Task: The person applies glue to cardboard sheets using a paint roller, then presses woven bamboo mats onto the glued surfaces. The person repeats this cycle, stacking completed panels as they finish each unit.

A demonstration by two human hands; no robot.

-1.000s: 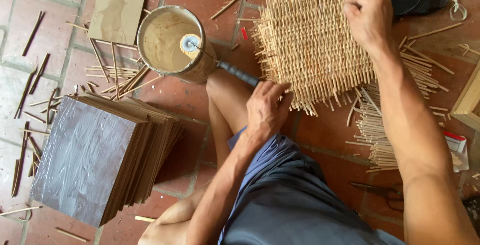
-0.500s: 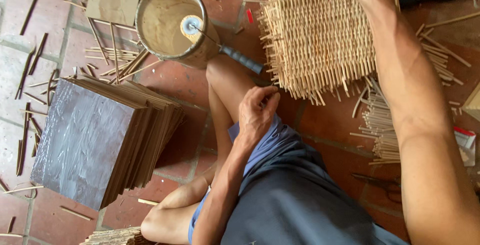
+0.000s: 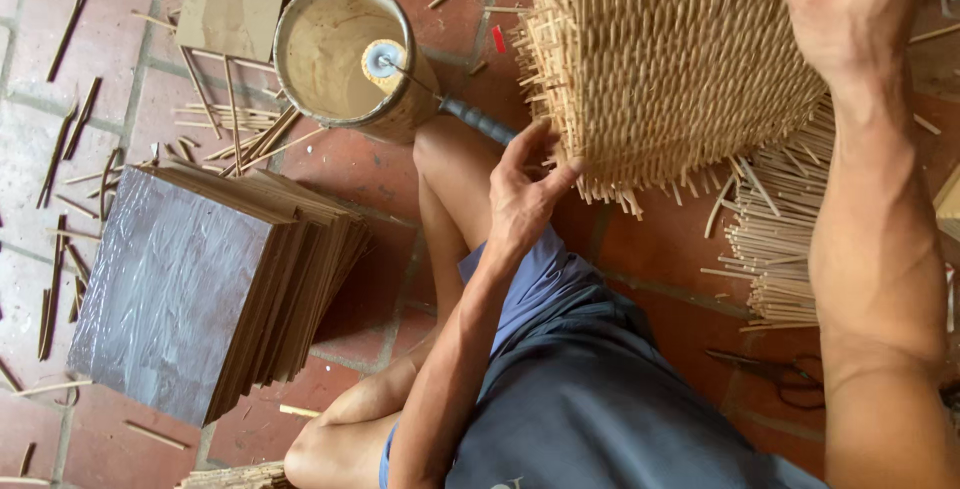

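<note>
Rising from the knee, the left hand (image 3: 520,199) now touches the woven bamboo mat's (image 3: 670,69) fringed edge, fingers loosely spread. The right hand (image 3: 850,9) grips the mat's upper part, so both hands now steady it.

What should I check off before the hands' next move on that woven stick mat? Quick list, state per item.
1. Right hand grips the top edge of the woven stick mat: ok.
2. Left hand is at the mat's lower corner, fingertips touching the stick ends: ok.
3. Mat lifted off the tiled floor: cannot tell; it looks tilted up.
4. Loose sticks lie bundled on the floor under the right forearm, close by: ok.
5. Glue pot stands upright beside the knee, brush handle resting in it: ok.
6. Scissors lie on the floor near the right elbow, in the way of a careless arm: not ok.
</note>
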